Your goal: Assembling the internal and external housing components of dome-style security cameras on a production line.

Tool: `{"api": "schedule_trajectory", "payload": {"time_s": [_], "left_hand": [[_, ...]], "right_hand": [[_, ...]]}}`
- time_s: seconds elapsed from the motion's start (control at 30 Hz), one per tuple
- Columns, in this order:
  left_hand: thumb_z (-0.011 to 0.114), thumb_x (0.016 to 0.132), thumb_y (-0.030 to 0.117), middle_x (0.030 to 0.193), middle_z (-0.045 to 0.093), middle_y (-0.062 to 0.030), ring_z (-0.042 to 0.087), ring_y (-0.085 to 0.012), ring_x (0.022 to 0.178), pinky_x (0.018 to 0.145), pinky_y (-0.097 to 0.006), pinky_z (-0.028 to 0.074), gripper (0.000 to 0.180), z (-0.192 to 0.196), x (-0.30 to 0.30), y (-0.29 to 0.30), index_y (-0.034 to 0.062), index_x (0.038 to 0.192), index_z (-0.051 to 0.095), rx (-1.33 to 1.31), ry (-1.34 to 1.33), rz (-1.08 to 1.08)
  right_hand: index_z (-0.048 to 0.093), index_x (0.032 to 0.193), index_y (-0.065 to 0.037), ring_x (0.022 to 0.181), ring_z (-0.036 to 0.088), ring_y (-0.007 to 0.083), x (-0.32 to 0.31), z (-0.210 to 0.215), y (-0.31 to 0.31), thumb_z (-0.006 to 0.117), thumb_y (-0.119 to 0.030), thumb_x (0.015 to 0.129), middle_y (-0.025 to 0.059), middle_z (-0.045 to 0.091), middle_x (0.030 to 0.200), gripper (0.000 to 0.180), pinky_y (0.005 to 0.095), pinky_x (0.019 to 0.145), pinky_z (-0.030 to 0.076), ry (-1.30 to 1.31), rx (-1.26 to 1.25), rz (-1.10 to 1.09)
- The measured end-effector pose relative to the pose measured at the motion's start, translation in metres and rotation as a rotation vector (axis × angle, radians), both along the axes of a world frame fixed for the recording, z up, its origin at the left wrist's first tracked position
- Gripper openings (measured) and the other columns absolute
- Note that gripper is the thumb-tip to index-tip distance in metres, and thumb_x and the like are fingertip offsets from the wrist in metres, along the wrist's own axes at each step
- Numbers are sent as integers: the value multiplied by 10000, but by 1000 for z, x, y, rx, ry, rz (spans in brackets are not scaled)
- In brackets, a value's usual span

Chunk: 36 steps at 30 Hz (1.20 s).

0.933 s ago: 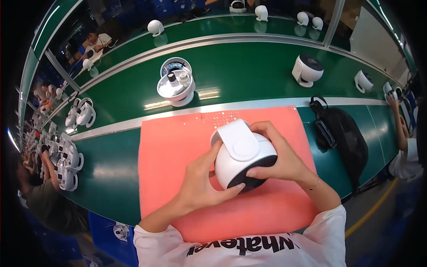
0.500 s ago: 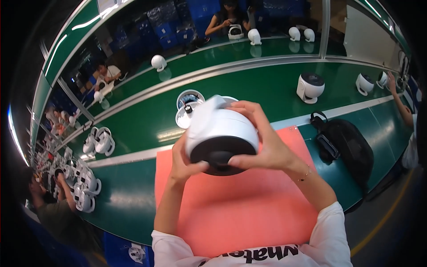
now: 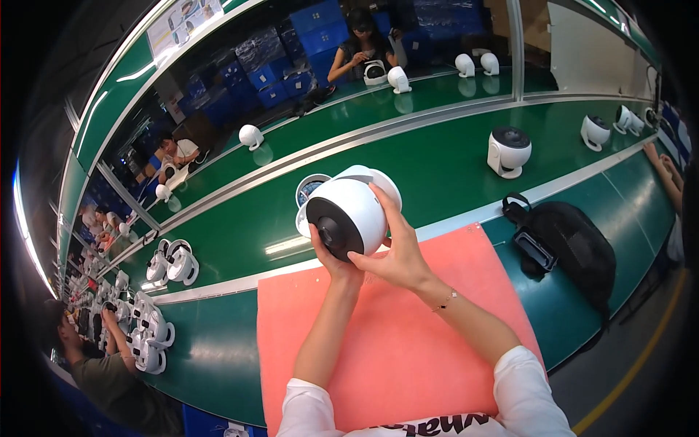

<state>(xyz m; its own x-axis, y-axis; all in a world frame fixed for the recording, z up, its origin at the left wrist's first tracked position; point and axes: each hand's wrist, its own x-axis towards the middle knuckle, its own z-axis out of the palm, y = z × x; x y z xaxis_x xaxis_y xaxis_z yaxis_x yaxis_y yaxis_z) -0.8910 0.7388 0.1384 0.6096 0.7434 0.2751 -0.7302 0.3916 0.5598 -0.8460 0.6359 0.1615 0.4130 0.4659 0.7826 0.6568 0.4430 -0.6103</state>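
I am watching the left hand (image 3: 338, 268), half open, which is supporting the white round device (image 3: 364, 207) from below. The right hand (image 3: 400, 256) is curving widely around its side, also holding. Both are holding it past the pink mat (image 3: 408, 349), against the green belt (image 3: 440, 164).

I'm in a white tee (image 3: 373, 432), bold black lettering (image 3: 464, 422) on the front. Left sleeve (image 3: 306, 409) and right sleeve (image 3: 530, 397): short, plain white, loose. Left hand (image 3: 336, 266) and right hand (image 3: 399, 256) bare. Right wrist wears a thin bracelet (image 3: 447, 299): fine chain, pale charm (image 3: 453, 294), dark charm (image 3: 441, 307).
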Motion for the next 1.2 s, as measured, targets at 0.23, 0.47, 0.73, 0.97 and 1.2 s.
{"api": "schedule_trajectory", "payload": {"time_s": [0.23,0.47,0.73,0.97,1.2], "left_hand": [[447,784,619,1330,390,-71,409,-295,1202,953,-487,399,691,-7,16,10,194,1320,352,3,-39,-103],[613,770,528,1387,207,-169,314,-319,1257,1035,-470,273,888,-11,9,32,52,1369,161,-193,7,-556],[581,856,165,1278,400,-117,390,-267,1218,1044,-424,289,526,-67,39,93,54,1284,296,-196,123,-4],[663,798,216,975,599,-142,624,-222,856,699,-292,535,389,-42,-4,128,-3,1084,518,-28,349,96],[497,803,450,788,648,-129,639,-175,569,471,-272,532,507,18,-66,112,-14,999,556,365,660,-6]], "right_hand": [[243,1390,-101,1234,383,294,16,-10,15,750,-112,600,155,336,1357,939,389,897,475,94,-20,-18],[355,1308,-87,1057,514,236,43,-7,17,668,-231,781,116,465,1192,630,383,840,469,905,90,291],[251,1333,-155,1207,402,322,107,-51,26,638,-429,795,117,312,1337,717,477,1008,325,1072,210,110],[117,1400,-127,1239,208,359,121,-58,26,716,-299,725,188,245,1285,918,509,1017,217,567,75,-681],[451,1269,-175,1130,247,408,24,-14,-26,603,24,634,163,253,1313,682,492,943,340,-636,-433,-564]]}}
